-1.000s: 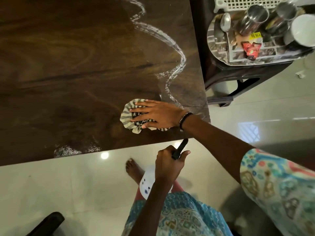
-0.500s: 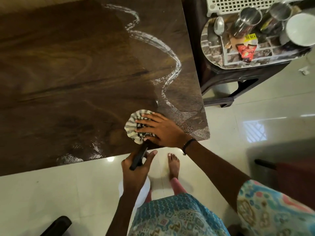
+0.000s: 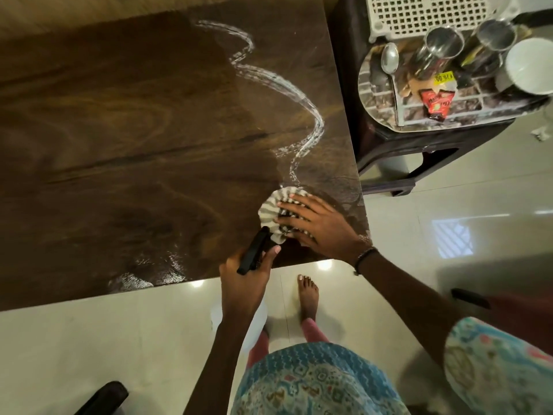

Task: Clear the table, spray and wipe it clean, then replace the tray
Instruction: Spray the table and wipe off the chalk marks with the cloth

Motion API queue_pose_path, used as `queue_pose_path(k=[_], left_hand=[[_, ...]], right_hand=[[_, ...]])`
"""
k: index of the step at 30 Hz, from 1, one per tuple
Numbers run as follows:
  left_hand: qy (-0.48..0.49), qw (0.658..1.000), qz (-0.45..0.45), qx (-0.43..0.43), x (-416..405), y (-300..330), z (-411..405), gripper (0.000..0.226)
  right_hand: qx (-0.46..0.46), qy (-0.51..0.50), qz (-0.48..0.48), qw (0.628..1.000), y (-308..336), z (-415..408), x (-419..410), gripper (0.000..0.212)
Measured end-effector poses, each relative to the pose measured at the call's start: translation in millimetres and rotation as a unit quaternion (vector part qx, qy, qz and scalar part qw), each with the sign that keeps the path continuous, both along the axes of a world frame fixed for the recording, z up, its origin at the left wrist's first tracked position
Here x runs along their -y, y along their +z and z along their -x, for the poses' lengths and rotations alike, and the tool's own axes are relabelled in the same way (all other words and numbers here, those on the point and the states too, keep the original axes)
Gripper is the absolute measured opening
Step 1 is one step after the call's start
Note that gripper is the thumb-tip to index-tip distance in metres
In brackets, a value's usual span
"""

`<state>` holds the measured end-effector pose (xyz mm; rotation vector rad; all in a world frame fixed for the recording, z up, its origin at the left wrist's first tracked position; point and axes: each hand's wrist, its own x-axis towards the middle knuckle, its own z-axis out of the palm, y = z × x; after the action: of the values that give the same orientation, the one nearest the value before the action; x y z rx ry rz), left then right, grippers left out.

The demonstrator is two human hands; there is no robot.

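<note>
Dark stool (image 3: 398,163) (white crate (image 3: 425,13) beyond)

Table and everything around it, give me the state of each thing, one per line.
Table: partly wet, foam streak unwiped.
Cloth: bunched, pressed flat by right hand.
Spray bottle: gripped by left hand.
Tray: loaded, set on side stool.
Steel cups: upright.

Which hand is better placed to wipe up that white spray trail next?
Probably the right hand: it already presses the striped cloth flat at the spray trail's near end. The left hand grips the spray bottle.
</note>
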<state>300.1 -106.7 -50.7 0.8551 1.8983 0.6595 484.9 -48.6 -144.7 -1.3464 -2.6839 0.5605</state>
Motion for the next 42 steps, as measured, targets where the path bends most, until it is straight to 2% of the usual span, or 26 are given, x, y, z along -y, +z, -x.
queue_pose_path(k=[5,7,10,14,18,21,23,27,34,42], left_hand=[[-0.013,1.0,0.0,-0.016,-10.4,4.6,-11.3,0.044],[-0.016,1.0,0.018,-0.017,-15.2,7.5,-15.6,0.036],[-0.024,0.999,0.037,-0.003,-20.7,13.6,-24.0,0.025],[-0.022,0.998,0.061,0.015,-30.1,15.9,-33.5,0.023],[-0.048,0.998,0.042,-0.005,-42.7,6.0,-40.5,0.037],[-0.073,0.996,0.05,-0.016,-53.8,6.0,-48.4,0.031],[-0.098,0.994,0.047,-0.02,-63.0,2.1,-53.7,0.028],[-0.143,0.987,0.061,-0.031,-78.0,-0.2,-65.9,0.039],[-0.194,0.975,0.079,-0.076,-93.0,-0.1,-64.0,0.044],[-0.157,0.975,0.111,-0.111,-94.8,-0.9,-38.5,0.059]], right_hand=[[0.006,0.097,0.011,0.995,-3.4,-24.4,29.9,0.04],[0.01,0.089,0.017,0.996,-2.3,-59.8,39.2,0.04],[0.012,0.023,0.013,1.0,3.2,-97.9,29.5,0.041],[0.026,-0.011,0.0,1.0,4.8,-78.7,-4.7,0.043],[0.025,0.062,-0.025,0.997,-1.5,-53.6,4.2,0.042],[0.026,0.092,-0.004,0.995,-2.3,-69.9,25.1,0.04],[0.012,0.055,-0.001,0.998,-0.6,-84.9,27.1,0.041],[-0.007,-0.038,-0.014,0.999,4.4,-84.1,28.5,0.04],[0.007,-0.039,0.009,0.999,0.1,-84.9,29.0,0.04],[0.018,-0.039,0.027,0.999,-1.2,-86.1,28.7,0.043]])
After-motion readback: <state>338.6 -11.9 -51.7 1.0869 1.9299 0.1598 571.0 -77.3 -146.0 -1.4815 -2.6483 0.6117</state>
